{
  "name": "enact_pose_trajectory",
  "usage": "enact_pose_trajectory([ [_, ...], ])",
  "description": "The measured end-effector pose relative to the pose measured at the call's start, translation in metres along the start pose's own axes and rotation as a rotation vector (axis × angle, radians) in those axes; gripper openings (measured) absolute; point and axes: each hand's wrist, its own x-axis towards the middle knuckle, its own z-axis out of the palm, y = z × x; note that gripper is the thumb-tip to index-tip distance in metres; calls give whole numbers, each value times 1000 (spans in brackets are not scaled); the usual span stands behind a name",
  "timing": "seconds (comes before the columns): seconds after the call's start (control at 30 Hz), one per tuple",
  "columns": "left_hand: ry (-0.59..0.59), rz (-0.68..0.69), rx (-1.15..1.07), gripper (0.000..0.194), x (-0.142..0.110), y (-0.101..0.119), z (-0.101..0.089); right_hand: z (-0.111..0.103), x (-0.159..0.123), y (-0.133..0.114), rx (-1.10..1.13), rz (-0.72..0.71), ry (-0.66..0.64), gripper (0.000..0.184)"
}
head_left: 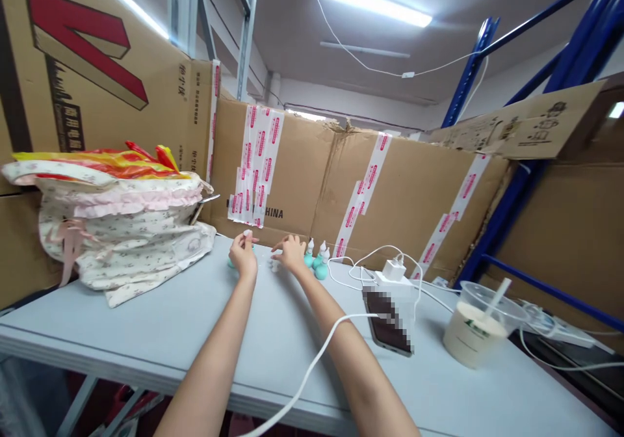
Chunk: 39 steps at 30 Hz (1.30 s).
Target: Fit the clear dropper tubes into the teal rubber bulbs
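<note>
At the far side of the table, my left hand (242, 255) is raised with thumb and fingers pinched on a small white piece (247, 233). Part of a turquoise item (231, 263) shows beside that hand. My right hand (291, 253) reaches palm down, fingers apart, over some small white pieces (273, 266) on the tabletop. Whether its fingertips touch them is too small to tell. Just right of it stand several small turquoise bottles (320, 270) with white pointed tips.
A floral cloth bag (131, 229) lies at the left on the grey table (273, 359). Cardboard walls (302, 170) close off the back. A phone (387, 323), a charger on a power strip (394, 274), and a cup of milky drink (472, 333) are at right. A white cable (312, 372) crosses my right forearm.
</note>
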Motion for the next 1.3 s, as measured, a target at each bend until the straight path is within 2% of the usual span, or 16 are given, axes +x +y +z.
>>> enact_pose_trajectory([
  [0.13, 22, -24, 19, 31, 2, -5, -2, 13, 2, -11, -85, -43, -63, 13],
  [0.33, 20, -44, 39, 34, 3, -4, -1, 29, 4, -30, -219, -21, -53, 11],
  [0.43, 0, -31, 49, 34, 3, 0, -1, 19, 5, -28, -139, 5, -8, 9],
  [0.53, -54, 22, 43, 30, 1, 3, 2, -4, 3, -18, 92, 82, 160, 14],
  [0.6, -164, 68, 36, 26, -5, 6, 6, -23, -3, -5, 272, 158, 275, 18],
  [0.63, -255, 100, 39, 23, -10, 8, 9, -31, -7, 3, 353, 191, 295, 20],
  [0.73, -605, 216, 86, 16, -34, 12, 20, -45, -30, 34, 540, 241, 316, 24],
  [0.83, -862, 310, 165, 13, -62, 13, 27, -43, -62, 64, 704, 286, 318, 27],
  [0.93, -979, 359, 210, 14, -83, 13, 31, -35, -90, 82, 906, 345, 311, 29],
  [1.07, -1002, 405, 223, 14, -95, 16, 30, -34, -104, 83, 1106, 347, 280, 28],
  [1.2, -925, 528, 295, 12, -97, 20, 29, -40, -105, 76, 1120, 346, 318, 26],
  [1.3, -875, 598, 358, 12, -97, 20, 28, -42, -106, 74, 1202, 338, 280, 26],
])
